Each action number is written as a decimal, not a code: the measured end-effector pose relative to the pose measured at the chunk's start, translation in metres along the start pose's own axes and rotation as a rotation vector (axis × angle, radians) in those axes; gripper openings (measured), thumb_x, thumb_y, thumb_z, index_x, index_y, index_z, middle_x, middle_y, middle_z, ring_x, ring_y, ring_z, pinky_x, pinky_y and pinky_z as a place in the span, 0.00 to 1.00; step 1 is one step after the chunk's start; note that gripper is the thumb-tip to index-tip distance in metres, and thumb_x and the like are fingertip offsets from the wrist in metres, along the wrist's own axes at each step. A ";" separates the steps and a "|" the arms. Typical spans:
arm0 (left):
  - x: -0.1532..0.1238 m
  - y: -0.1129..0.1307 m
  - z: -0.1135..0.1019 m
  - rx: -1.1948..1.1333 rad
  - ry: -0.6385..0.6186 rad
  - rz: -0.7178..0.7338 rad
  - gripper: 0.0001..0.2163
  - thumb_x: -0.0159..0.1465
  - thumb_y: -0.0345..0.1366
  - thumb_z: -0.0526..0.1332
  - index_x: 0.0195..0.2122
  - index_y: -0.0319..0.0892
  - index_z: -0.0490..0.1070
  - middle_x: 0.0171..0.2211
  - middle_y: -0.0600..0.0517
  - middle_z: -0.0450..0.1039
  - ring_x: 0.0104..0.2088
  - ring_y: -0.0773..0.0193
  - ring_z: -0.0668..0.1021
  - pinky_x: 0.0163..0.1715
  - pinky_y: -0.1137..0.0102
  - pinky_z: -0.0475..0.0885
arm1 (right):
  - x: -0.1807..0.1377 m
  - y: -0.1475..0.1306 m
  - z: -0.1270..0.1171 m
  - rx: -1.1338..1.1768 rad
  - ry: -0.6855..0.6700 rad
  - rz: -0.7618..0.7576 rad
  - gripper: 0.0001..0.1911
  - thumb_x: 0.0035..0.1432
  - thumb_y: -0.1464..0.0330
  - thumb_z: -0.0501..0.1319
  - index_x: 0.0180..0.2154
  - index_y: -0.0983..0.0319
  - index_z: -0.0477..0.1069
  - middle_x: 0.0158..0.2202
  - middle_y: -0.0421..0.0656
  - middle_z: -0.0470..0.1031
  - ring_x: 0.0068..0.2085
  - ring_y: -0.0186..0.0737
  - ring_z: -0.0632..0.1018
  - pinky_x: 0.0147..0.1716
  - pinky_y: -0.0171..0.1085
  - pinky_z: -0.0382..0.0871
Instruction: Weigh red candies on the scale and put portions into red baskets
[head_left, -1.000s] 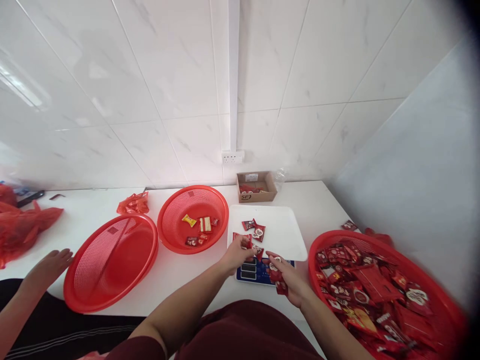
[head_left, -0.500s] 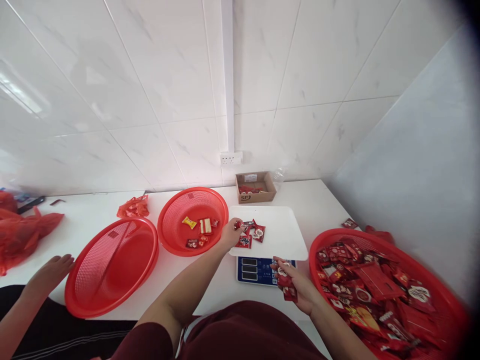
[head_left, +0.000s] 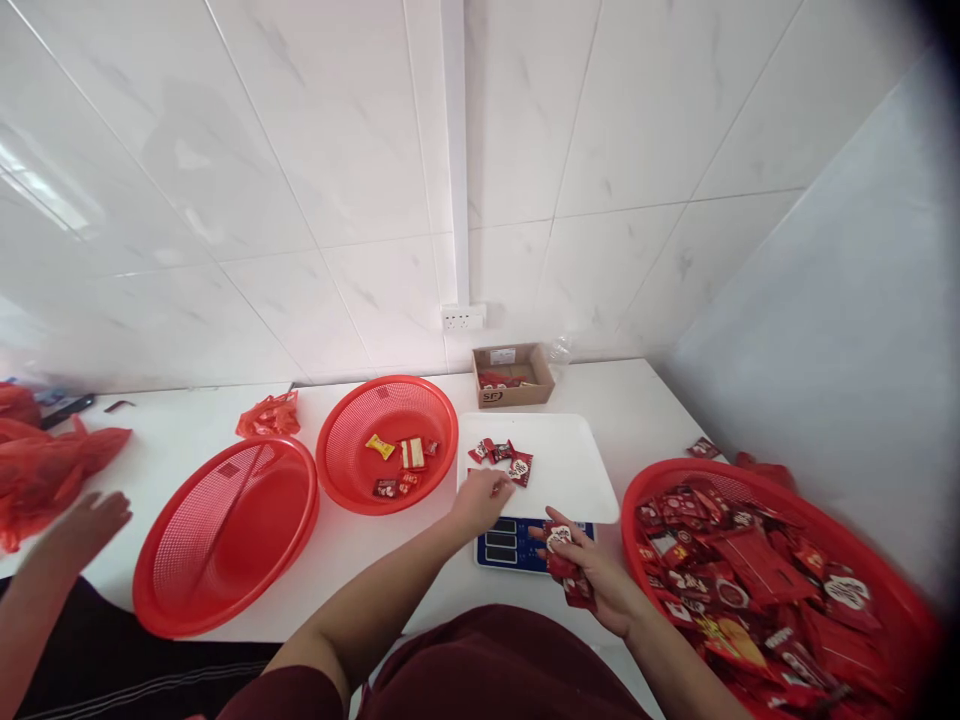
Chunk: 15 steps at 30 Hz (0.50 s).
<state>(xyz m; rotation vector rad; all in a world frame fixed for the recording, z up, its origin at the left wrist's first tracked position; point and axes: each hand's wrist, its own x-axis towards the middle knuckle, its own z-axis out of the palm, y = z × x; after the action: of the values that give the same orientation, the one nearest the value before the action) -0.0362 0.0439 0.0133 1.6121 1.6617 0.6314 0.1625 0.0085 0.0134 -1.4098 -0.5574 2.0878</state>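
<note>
right hand pinches a bunch of red packets over the white table. beside it, the left hand curls loosely at the scale tray; i cannot tell what it holds. a small pile lies just beyond its fingers, with the tiled wall behind.

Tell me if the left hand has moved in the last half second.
Yes. The left hand has drawn back from the candies on the scale's white tray to the tray's near edge, toward the person.
</note>
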 end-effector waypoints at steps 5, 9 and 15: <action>-0.031 0.007 0.027 -0.464 -0.380 -0.160 0.14 0.60 0.47 0.61 0.32 0.39 0.73 0.26 0.55 0.73 0.28 0.66 0.74 0.31 0.71 0.67 | -0.002 0.001 0.007 -0.184 -0.097 0.053 0.46 0.47 0.62 0.69 0.65 0.50 0.51 0.24 0.35 0.72 0.19 0.28 0.68 0.15 0.25 0.49; -0.033 0.002 0.028 -0.626 -0.283 -0.273 0.17 0.52 0.49 0.68 0.29 0.39 0.69 0.23 0.58 0.69 0.27 0.68 0.71 0.30 0.72 0.64 | 0.000 0.002 0.011 -0.239 -0.134 0.012 0.36 0.46 0.59 0.69 0.57 0.52 0.64 0.27 0.36 0.72 0.23 0.28 0.69 0.18 0.26 0.54; -0.020 -0.005 0.019 -0.555 -0.127 -0.221 0.14 0.55 0.46 0.66 0.28 0.40 0.70 0.23 0.58 0.67 0.28 0.67 0.70 0.32 0.71 0.65 | 0.003 0.005 0.012 -0.283 -0.062 0.010 0.09 0.48 0.63 0.67 0.30 0.60 0.73 0.27 0.39 0.74 0.24 0.26 0.68 0.20 0.26 0.56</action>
<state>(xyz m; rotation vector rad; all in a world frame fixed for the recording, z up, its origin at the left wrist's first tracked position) -0.0255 0.0211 0.0014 1.0341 1.3859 0.7742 0.1490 0.0064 0.0122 -1.5045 -0.9023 2.1297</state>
